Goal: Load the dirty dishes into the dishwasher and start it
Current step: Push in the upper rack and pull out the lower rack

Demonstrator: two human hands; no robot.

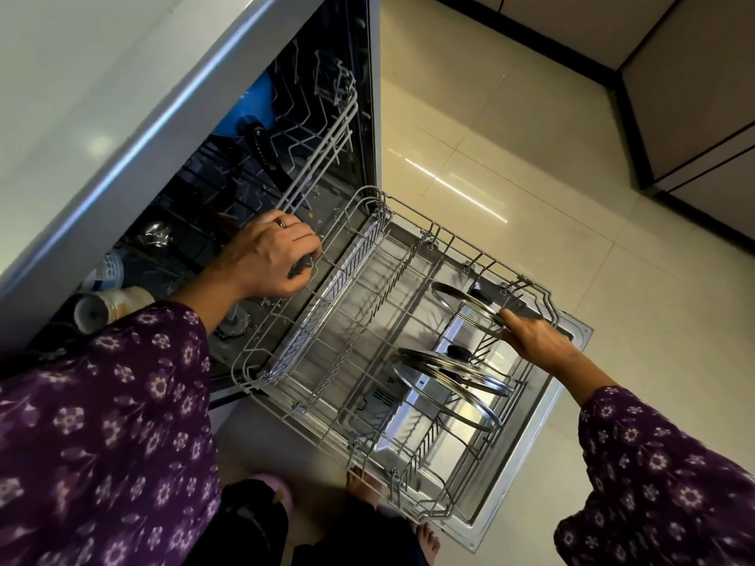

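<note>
The dishwasher stands open with its door [568, 363] folded flat. The grey lower rack [347, 361] is pulled out over the door. Three glass lids stand in its right side: one far lid [465, 306] and two near lids [445, 388]. My right hand [535, 335] grips the rim of the far lid. My left hand [271, 257] reaches to the rack's back edge with fingers curled round a dark handle. The upper rack [322, 157] holds a black utensil [265, 155] and a blue item [255, 104]. Cups [110, 304] and a glass [155, 234] lie further left.
A white countertop [81, 96] overhangs the dishwasher at left. Glossy beige floor tiles [531, 157] spread to the right, bounded by cabinets [694, 96] with a dark plinth. My bare feet [363, 484] stand by the door's near corner.
</note>
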